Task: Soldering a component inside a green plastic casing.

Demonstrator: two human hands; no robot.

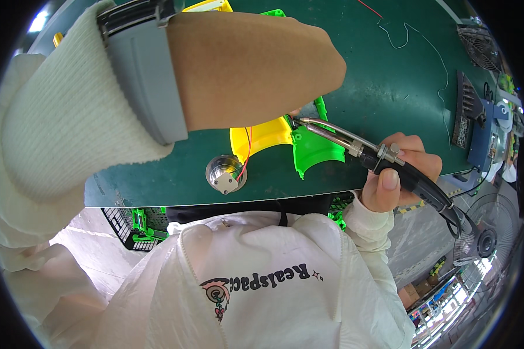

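My right hand (422, 163) is closed around the black handle of a soldering iron (403, 179) with a thin metal feed tube along its shaft. The iron's tip points left, at the seam between a yellow plastic shell (261, 138) and a green plastic shell (315, 150). Across the top reaches my left hand (308, 58), above these shells; its fingers are almost wholly hidden, with just a bit of fingertip showing beside the iron's tip. A round silver motor (223, 174) stands left of the shells, red and black wires running up from it towards the yellow one.
The dark green table (384, 81) has its near edge by my body. Thin wire (442, 64) lies at the right, near a blue machine (488, 131). A black basket (119, 224) with green parts sits below the edge; a fan (486, 235) stands at the lower right.
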